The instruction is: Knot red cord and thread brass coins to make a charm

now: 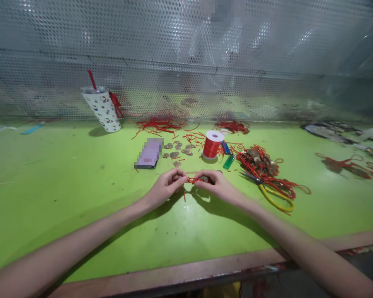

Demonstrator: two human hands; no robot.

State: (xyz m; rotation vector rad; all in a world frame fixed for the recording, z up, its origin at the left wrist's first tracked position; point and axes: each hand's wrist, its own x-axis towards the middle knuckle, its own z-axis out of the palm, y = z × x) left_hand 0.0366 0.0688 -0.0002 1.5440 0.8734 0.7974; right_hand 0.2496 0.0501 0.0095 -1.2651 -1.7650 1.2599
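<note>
Between my hands a red cord (191, 180) is stretched just above the green table, and one loose end hangs down. My left hand (172, 185) pinches the cord's left part between thumb and fingers. At its other end my right hand (214, 184) closes on the cord together with a round coin (204, 179), partly hidden by the fingers. Behind my hands lie several loose coins (174, 155). A spool of red cord (212, 145) stands upright just beyond my right hand, with a green lighter (229, 161) and a blue lighter (226, 147) beside it.
Yellow-handled scissors (276, 198) lie right of my hands, against a pile of corded coins (257, 161). A phone (149, 153) lies to the left, and a white tumbler (102, 109) with a straw stands farther back. Red cord pieces (161, 125) lie before the perforated metal screen (174, 87).
</note>
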